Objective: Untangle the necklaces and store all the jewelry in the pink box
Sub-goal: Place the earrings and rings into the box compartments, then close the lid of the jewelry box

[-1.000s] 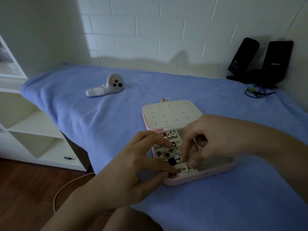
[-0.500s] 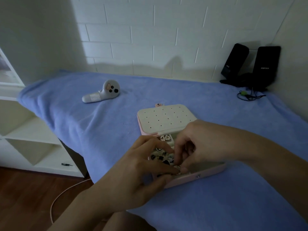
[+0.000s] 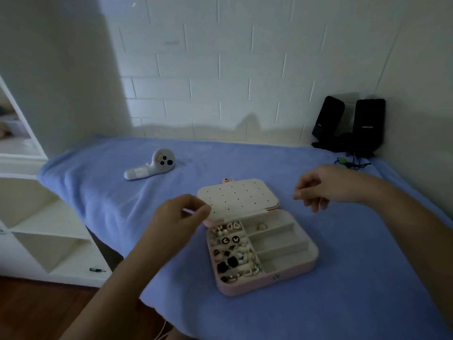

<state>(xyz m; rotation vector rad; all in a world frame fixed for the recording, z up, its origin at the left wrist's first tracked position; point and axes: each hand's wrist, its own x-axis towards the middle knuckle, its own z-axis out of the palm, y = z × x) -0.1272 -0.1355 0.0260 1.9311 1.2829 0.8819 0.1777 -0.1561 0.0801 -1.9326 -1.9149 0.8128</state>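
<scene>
The pink box (image 3: 282,283) lies open on the blue blanket, its white dotted lid (image 3: 236,195) folded back flat. Several earrings (image 3: 232,256) fill the left compartments and one ring (image 3: 261,227) sits in the top right slot; the other right slots look bare. My left hand (image 3: 177,218) hovers at the lid's front left corner with loosely curled fingers, thumb over the lid's edge, holding nothing that I can see. My right hand (image 3: 318,190) hangs in the air to the right of the lid, fingers loosely curled, with nothing visible in it. No necklace is in view.
A white controller (image 3: 152,168) lies on the blanket (image 3: 367,278) at the back left. Two black speakers (image 3: 348,126) with a cable (image 3: 350,164) stand in the back right corner by the brick wall. A white shelf unit (image 3: 36,229) stands to the left, below bed level.
Both hands have lifted out of the box's front compartments and moved apart, left toward the lid corner, right up and to the right. The jewelry they were handling stays in the box.
</scene>
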